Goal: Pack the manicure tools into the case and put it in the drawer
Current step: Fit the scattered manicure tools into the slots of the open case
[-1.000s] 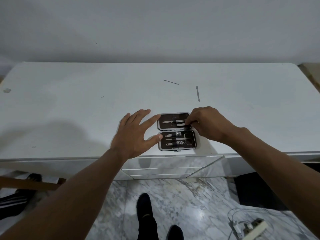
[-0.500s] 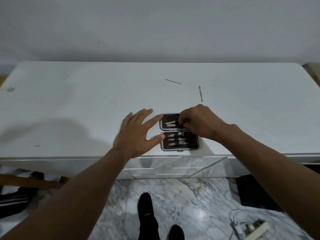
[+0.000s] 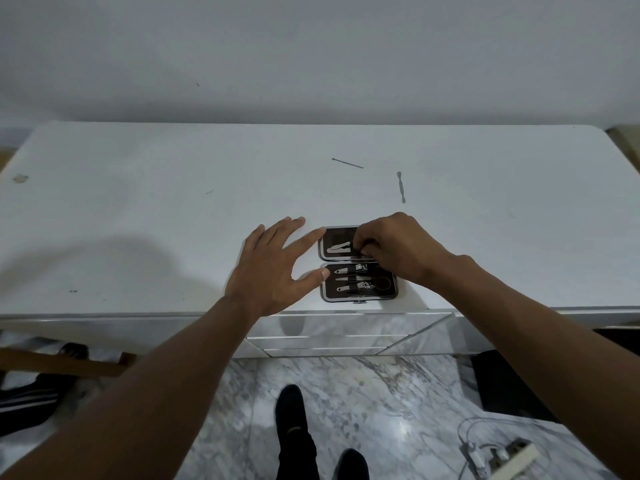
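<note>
White tabletop (image 3: 138, 220); right hand (image 3: 398, 251) pinches metal tool (image 3: 338, 249) in case (image 3: 337, 235).

The right hand (image 3: 398, 251) covers the right side of the top half of the case (image 3: 336, 235), so the end of the pale tool (image 3: 339, 249) that its curled fingers (image 3: 362, 244) hold cannot be seen. Far back on the desk (image 3: 173, 202), the thin stick (image 3: 347, 163) and the flat tool (image 3: 401, 187) are too small to tell what kind they are. Both arms and the two dark feet (image 3: 292, 407) are cut off by the bottom edge, and the white thing (image 3: 512, 459) on the floor is too blurry to name.
</note>
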Available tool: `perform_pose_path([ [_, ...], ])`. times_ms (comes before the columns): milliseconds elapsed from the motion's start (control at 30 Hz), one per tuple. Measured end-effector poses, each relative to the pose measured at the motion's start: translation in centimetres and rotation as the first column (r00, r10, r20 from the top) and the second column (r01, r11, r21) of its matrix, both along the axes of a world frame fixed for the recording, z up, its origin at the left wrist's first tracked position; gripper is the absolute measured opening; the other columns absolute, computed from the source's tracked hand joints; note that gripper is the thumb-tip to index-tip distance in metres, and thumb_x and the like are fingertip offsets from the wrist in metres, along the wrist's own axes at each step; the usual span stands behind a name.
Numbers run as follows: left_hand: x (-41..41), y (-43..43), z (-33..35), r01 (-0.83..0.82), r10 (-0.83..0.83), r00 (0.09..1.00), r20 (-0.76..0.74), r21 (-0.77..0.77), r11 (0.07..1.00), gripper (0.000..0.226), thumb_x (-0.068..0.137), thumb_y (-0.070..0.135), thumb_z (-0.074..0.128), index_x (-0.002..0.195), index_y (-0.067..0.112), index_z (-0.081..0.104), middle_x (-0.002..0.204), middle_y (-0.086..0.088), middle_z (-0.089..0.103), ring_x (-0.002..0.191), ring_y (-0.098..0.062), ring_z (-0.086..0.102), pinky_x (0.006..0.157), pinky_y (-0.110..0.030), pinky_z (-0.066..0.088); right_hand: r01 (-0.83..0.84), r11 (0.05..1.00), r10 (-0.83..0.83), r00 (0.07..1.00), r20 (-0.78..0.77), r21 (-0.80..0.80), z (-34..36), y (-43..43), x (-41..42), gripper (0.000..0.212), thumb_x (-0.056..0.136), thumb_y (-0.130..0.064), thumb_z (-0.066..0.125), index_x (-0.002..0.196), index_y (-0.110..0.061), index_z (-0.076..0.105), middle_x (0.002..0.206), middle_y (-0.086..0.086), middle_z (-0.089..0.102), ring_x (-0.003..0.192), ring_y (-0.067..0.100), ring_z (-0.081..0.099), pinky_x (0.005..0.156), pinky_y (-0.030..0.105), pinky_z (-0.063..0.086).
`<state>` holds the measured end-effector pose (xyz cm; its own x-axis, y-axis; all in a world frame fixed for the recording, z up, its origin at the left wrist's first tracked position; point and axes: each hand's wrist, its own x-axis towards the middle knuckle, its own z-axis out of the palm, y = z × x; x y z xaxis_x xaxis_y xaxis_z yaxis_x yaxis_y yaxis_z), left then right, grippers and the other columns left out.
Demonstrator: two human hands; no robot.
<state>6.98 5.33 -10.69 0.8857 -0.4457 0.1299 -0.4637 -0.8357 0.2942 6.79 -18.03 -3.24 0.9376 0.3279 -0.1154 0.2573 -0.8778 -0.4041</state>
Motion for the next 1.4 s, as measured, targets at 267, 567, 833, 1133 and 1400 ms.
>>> perform_pose_path([
  [267, 0.0, 0.1, 0.0, 0.001, 0.0, 1.0, -0.015, 0.011, 1.0, 0.069, 0.087, 0.075, 0.027, 0.149, 0.045, 0.026, 0.158, 0.006, 0.03, 0.148, -0.014, 0.019, 0.121, -0.044, 0.012, 0.083, 0.994, -0.087, 0.993, 0.076, 0.066, 0.4, -1.3, 0.1, 0.017, 0.084, -0.003, 0.06, 0.092, -0.01, 0.073, 0.087, 0.005, 0.076, 0.081, 0.026, 0.067, 0.076, 0.033, 0.051],
  [567, 0.0, 0.0, 0.1, 0.005, -0.005, 1.0, -0.023, 0.002, 1.0, 0.068, 0.088, 0.075, 0.028, 0.149, 0.044, 0.027, 0.158, 0.005, 0.03, 0.148, -0.015, 0.019, 0.12, -0.044, 0.011, 0.124, 0.991, -0.126, 0.99, 0.056, 0.041, 0.5, -1.5, 0.1, 0.017, 0.086, -0.005, 0.06, 0.095, -0.01, 0.073, 0.09, 0.007, 0.076, 0.085, 0.026, 0.068, 0.078, 0.03, 0.05],
  [833, -0.2, 0.0, 0.5, 0.008, -0.008, 0.999, -0.037, -0.006, 1.0, 0.067, 0.089, 0.073, 0.029, 0.149, 0.043, 0.028, 0.158, 0.004, 0.031, 0.148, -0.017, 0.021, 0.12, -0.047, 0.014, 0.198, 0.976, -0.201, 0.979, 0.028, 0.09, 1.2, -1.3, 1.9, 0.013, 0.084, -0.01, 0.063, 0.091, -0.013, 0.073, 0.087, 0.004, 0.076, 0.083, 0.021, 0.069, 0.081, 0.029, 0.053],
  [1133, -0.2, 0.0, 0.9, 0.01, -0.009, 0.997, -0.076, 0.01, 1.0, 0.065, 0.09, 0.07, 0.033, 0.15, 0.044, 0.027, 0.159, 0.006, 0.029, 0.148, -0.014, 0.017, 0.12, -0.048, 0.016, 0.458, 0.881, -0.446, 0.888, 0.115, -0.121, 0.0, -2.0, 8.2, 0.016, 0.082, -0.005, 0.051, 0.087, -0.005, 0.067, 0.084, 0.013, 0.072, 0.076, 0.034, 0.066, 0.072, 0.04, 0.058],
  [1400, -0.1, -0.1, 1.2, 0.011, -0.007, 0.995, -0.098, 0.043, 0.999, 0.065, 0.09, 0.068, 0.032, 0.151, 0.044, 0.023, 0.159, 0.007, 0.027, 0.149, -0.013, 0.015, 0.12, -0.047, 0.016, 0.475, 0.866, -0.466, 0.88, 0.094, -0.159, -0.6, -1.3, 12.2, 0.017, 0.083, -0.007, 0.055, 0.095, -0.004, 0.066, 0.094, 0.015, 0.07, 0.086, 0.037, 0.064, 0.076, 0.037, 0.055],
])
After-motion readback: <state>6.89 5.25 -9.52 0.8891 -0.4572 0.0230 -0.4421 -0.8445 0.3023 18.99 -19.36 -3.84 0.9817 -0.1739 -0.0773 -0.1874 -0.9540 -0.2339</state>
